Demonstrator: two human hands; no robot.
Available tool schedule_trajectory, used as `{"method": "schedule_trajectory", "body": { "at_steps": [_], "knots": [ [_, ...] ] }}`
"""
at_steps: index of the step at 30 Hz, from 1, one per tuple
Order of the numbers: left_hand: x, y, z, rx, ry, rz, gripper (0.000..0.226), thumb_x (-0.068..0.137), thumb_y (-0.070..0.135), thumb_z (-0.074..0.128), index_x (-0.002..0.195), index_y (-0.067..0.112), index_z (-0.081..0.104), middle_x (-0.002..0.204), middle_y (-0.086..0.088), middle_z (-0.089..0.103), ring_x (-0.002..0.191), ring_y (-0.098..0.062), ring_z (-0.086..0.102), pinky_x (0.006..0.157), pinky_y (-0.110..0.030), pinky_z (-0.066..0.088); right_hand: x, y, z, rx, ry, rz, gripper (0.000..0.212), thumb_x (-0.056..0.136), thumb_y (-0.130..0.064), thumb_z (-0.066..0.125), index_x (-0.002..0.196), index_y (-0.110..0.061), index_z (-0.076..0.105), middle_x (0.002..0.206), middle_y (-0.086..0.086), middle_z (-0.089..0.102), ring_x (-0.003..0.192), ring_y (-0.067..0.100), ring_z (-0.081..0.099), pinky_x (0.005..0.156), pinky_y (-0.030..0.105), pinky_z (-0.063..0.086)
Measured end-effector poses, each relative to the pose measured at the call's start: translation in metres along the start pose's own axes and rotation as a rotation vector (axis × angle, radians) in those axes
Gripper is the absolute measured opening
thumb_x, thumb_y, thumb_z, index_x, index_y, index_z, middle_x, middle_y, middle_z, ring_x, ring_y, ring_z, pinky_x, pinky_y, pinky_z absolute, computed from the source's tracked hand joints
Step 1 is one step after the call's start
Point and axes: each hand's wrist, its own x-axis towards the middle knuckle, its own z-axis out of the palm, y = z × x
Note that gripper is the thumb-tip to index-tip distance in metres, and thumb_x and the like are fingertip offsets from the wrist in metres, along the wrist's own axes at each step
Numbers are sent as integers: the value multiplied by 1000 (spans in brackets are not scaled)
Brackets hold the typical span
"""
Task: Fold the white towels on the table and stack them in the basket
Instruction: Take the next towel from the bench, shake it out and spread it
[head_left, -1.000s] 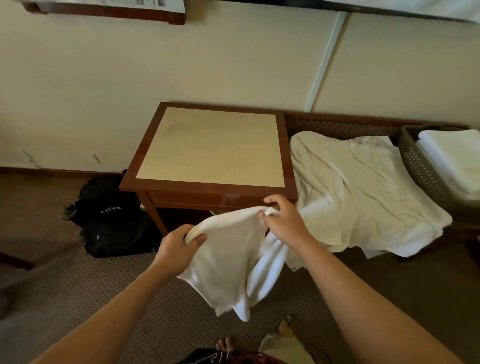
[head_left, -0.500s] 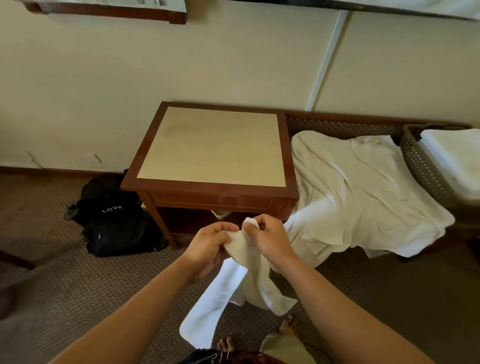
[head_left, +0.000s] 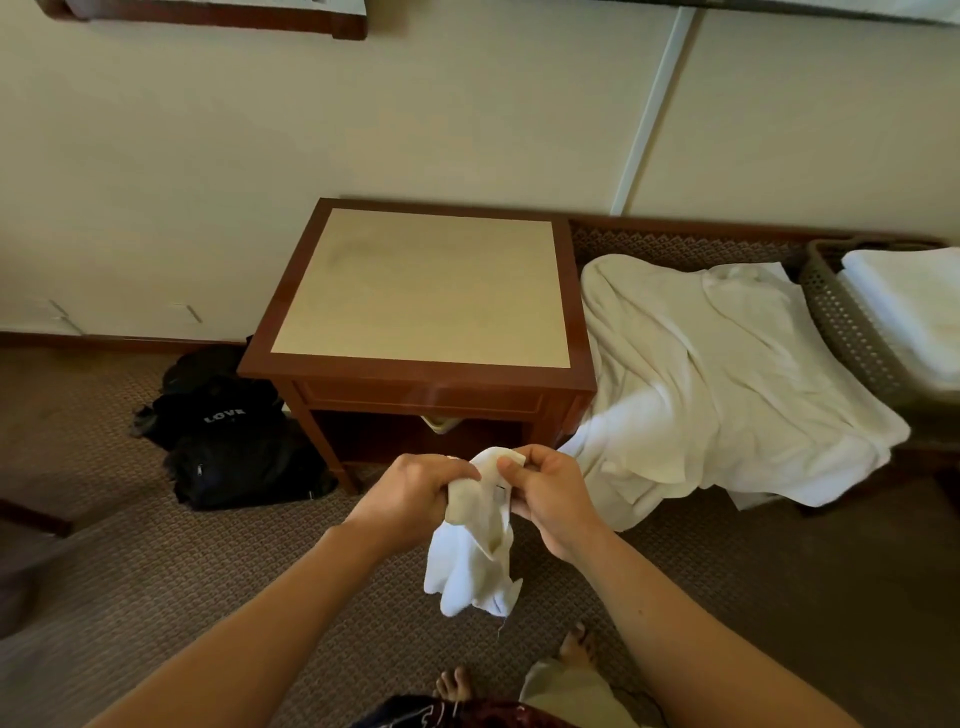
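Observation:
A small white towel (head_left: 475, 564) hangs bunched in the air in front of the wooden table (head_left: 421, 291). My left hand (head_left: 415, 496) grips its top edge from the left. Close beside it, my right hand (head_left: 545, 493) pinches the same edge from the right. Larger white towels (head_left: 717, 379) lie spread and crumpled on a low bench to the right of the table. At the far right a grey perforated basket (head_left: 841, 322) holds a folded white towel (head_left: 914, 312).
A black bag (head_left: 228, 431) lies on the carpet left of the table, against the wall. Bare feet (head_left: 454, 686) show at the bottom of the view. A small pale object (head_left: 441, 423) sits on the shelf under the tabletop.
My hands came together from about a towel's width apart, gathering the small towel's top edge. The towel went from spread open to bunched and hanging lower.

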Motion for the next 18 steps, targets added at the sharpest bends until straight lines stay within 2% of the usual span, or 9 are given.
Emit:
{"method": "schedule_trajectory", "body": {
  "at_steps": [2,4,5,7,9,10,13,16,18],
  "knots": [
    [3,-2,0,113,-18,2,24,94,14,56,105,25,75,97,14,57,89,-8,52,76,-23,45,1,-2,2,-101,77,-88,17,96,-17,70,80,-18,75,81,11,71,79,26,67,84,61,58],
    [1,-3,2,192,-17,4,27,93,27,44,96,24,70,102,13,45,95,-10,43,82,-25,38,1,-7,3,-232,163,-175,15,95,-21,72,81,-23,76,77,1,74,76,17,69,79,48,59],
    [0,-1,4,148,-25,6,28,91,30,40,89,23,67,102,13,47,95,-10,44,83,-25,38,0,-10,3,-273,176,-208,14,94,-21,73,81,-24,76,76,-2,74,76,15,70,78,43,59],
    [-3,8,4,-65,-26,-78,22,90,28,43,73,23,56,83,15,54,77,-7,50,70,-27,41,-5,-14,5,-289,124,-237,13,93,-20,74,82,-23,78,77,-1,76,77,16,71,76,38,58],
    [-2,13,7,-244,26,-184,31,96,22,50,65,24,49,63,12,50,59,-7,45,56,-29,36,-12,-19,10,-245,25,-232,13,93,-16,73,82,-18,80,80,10,76,75,17,69,74,36,57],
    [-2,14,9,-286,55,-215,32,99,20,53,67,24,53,61,12,51,57,-7,45,54,-26,35,-15,-20,12,-215,-25,-219,13,93,-16,73,84,-18,81,84,14,76,77,18,68,75,36,57],
    [-5,18,14,-358,133,-240,20,102,18,59,86,26,68,67,16,60,61,-5,52,56,-16,38,-19,-23,15,-116,-138,-157,13,96,-18,70,91,-15,82,95,21,76,87,24,70,86,44,60],
    [-5,19,20,-394,227,-312,23,100,25,63,78,28,68,66,11,63,60,-4,54,55,-18,40,-21,-25,14,-46,-193,-108,16,98,-14,67,96,-9,82,99,24,75,90,26,72,89,45,59],
    [-5,19,22,-406,242,-363,28,98,28,65,70,25,66,62,9,61,57,-3,50,52,-19,38,-23,-23,13,-58,-217,-115,18,99,-13,64,98,-9,82,98,20,76,94,25,73,91,43,58]
  ]
}}
